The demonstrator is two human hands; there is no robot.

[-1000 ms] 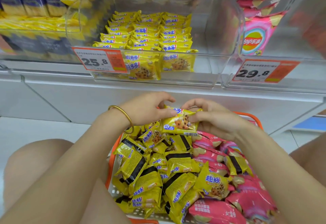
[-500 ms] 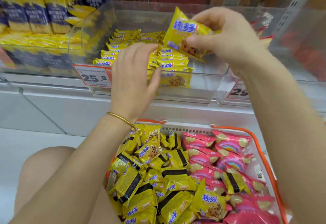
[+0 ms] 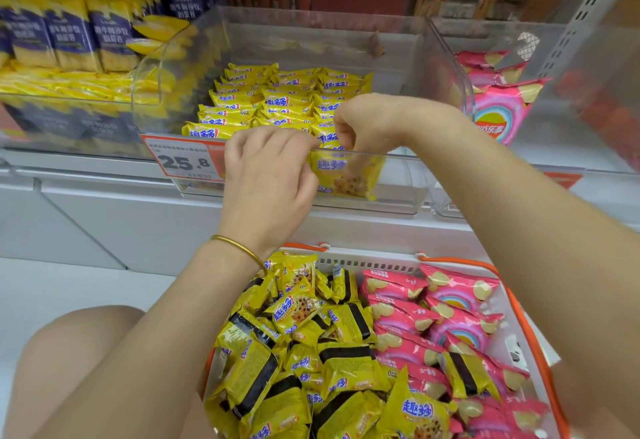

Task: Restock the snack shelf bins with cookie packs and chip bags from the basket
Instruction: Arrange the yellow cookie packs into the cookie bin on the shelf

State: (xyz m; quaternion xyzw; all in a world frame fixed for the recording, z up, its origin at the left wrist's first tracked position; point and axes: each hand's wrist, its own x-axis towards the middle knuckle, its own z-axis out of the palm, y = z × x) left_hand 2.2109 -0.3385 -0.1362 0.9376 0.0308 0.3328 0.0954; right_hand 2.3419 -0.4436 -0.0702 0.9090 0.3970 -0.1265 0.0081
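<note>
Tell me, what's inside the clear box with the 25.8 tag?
Rows of yellow cookie packs lie in the clear bin, and the right hand pinches the front pack, standing upright. The price tag and left hand hide the front-left corner.

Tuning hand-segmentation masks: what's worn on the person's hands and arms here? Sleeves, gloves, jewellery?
The left forearm and right forearm are bare as far as the frame shows: no sleeves, no gloves. A thin, plain gold-coloured bangle sits at the left wrist. The right hand and its wrist show nothing worn. No rings or watch that I can make out on the left hand either.
</note>
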